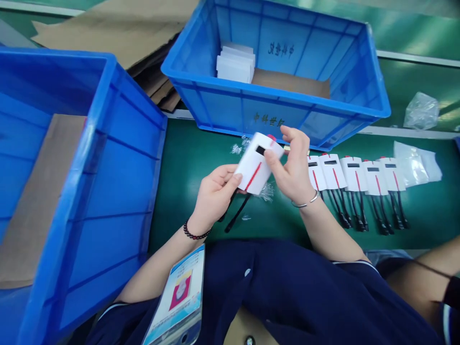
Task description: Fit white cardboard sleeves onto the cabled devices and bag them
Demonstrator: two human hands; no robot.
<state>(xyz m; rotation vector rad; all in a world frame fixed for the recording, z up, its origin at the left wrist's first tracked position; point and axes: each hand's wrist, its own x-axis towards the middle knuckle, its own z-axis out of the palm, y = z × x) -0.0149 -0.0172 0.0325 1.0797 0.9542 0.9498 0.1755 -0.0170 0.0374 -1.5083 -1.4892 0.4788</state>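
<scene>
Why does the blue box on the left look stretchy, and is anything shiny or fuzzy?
In the head view, a wide lens probably stretches the blue box; light glints off the crumpled plastic bag; print on the badge looks fuzzy; the white device looks clearer.

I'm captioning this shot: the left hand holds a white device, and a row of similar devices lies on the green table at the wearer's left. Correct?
The side is wrong: in the head view, the left hand holds a white device, but the row of similar devices lies on the green table at the wearer's right.
</scene>
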